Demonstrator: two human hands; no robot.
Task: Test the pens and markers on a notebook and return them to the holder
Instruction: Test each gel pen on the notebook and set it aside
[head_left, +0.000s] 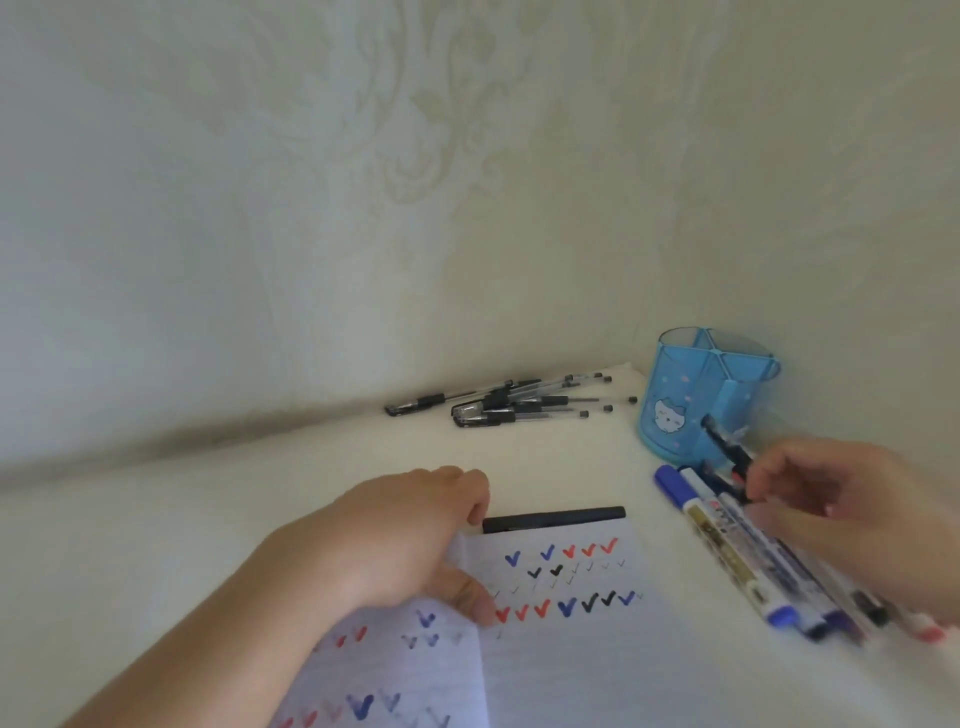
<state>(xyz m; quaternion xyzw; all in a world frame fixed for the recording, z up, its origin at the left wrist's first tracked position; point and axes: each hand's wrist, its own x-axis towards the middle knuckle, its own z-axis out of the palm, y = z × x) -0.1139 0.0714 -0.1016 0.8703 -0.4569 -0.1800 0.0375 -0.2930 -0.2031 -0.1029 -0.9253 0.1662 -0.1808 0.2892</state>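
Note:
A lined notebook (566, 649) with red, blue and black tick marks lies open in front of me. My left hand (395, 540) presses on its upper left corner, pinching the edge of a page. A black pen (553, 518) lies along the notebook's top edge. My right hand (852, 514) holds a black marker (724, 447) tilted up, just in front of the blue pen holder (696, 395). The holder looks empty. Several markers (737, 556) lie in a row under my right hand.
A heap of several black gel pens (514, 402) lies at the back by the wall, left of the holder. The pale wall closes in the table at the back and on the right, forming a corner behind the holder.

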